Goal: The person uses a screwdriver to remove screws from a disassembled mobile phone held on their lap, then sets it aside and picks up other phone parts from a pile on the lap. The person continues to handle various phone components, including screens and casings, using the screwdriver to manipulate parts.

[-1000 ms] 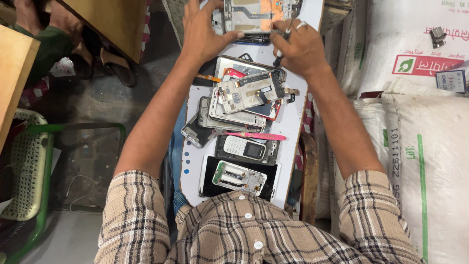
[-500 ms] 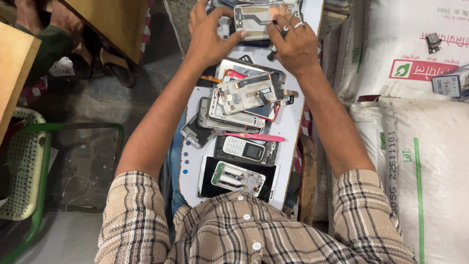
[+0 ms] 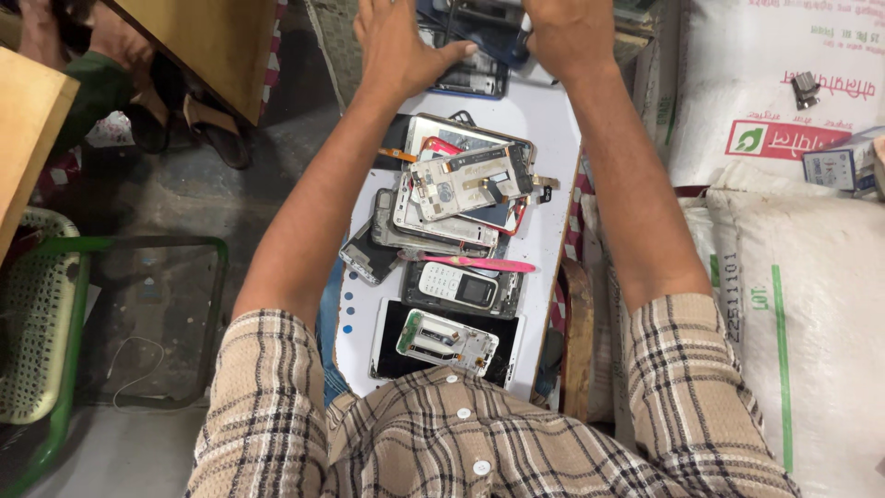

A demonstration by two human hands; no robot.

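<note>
A long white board (image 3: 546, 138) lies across my lap with a pile of stripped phones and phone frames (image 3: 461, 194) on it. Nearer to me lie a pink tool (image 3: 484, 265), a small keypad phone (image 3: 456, 286) and a white phone chassis (image 3: 447, 339) on a black screen panel. My left hand (image 3: 396, 46) is at the board's far end, thumb pressed on a dark phone body (image 3: 472, 81). My right hand (image 3: 567, 32) hovers beside it over more parts. The top edge of the picture cuts off its fingers, so what it holds is hidden.
Large white sacks (image 3: 811, 277) stand close on my right, with a small box (image 3: 834, 168) on them. A green plastic chair (image 3: 41, 323) is at my left, and a wooden panel (image 3: 207, 46) at the top left. Another person in green (image 3: 92, 88) sits beyond.
Both hands have shifted up to the picture's top edge. The silvery phone frame they held together is no longer clearly visible, and the right hand's fingers are now cut off.
</note>
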